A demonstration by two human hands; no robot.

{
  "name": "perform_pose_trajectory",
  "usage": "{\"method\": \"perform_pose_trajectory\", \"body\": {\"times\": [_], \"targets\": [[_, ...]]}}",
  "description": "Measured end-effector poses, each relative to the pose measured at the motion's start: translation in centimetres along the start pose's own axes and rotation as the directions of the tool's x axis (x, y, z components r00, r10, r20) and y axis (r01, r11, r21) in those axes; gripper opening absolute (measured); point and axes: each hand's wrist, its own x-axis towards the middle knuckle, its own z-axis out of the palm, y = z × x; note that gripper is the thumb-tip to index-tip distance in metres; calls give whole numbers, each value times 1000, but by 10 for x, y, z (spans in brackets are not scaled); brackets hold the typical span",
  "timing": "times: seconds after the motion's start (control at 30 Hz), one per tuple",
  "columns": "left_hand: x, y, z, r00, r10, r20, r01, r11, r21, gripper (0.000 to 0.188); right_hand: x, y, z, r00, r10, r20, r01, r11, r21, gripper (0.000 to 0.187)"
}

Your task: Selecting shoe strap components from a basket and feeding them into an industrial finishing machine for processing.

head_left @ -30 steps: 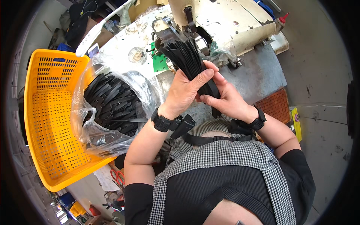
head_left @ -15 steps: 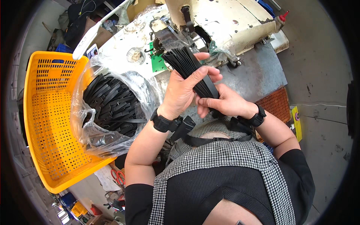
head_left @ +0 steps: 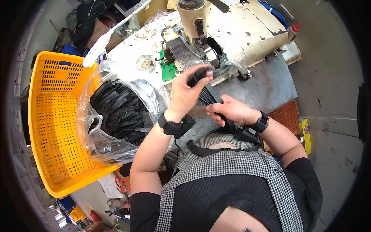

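Observation:
A bundle of flat black strips is held between both of my hands, just in front of the sewing machine. My left hand is closed round its upper end, where the strip ends face up between thumb and fingers. Lower down, my right hand pinches the bundle with the thumb across it. One strip end hangs below the right fingers. To the left, many similar black strips lie in a clear plastic bag.
The bag sits against a yellow perforated basket on the left. A small clear dish stands on the machine table. A white lamp arm reaches in from the upper left. Red-handled scissors hang low left; a red-brown mat lies right.
My left hand has shifted up to the bundle's far end and wraps round it. The bundle's top has tipped toward me. The whole view has shifted slightly.

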Motion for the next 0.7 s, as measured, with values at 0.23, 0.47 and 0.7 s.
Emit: {"method": "perform_pose_trajectory", "body": {"times": [0.23, 0.47, 0.7], "targets": [[8, 7, -8, 948, -317, 20, 280, 804, -524, 32, -1, -5, -2, 1000, 4, -4, -4, 998, -65, 21], [10, 2, -28, 929, 296, -220, -230, 932, 281, 37, -1, -7, -8, 998, 61, 26, -63, 997, 46, 20], [-19, 16, -19, 727, 356, 587, -681, 267, 682, 53, 0, -8, -9, 993, 119, -24, -117, 989, 86, 20]]}}
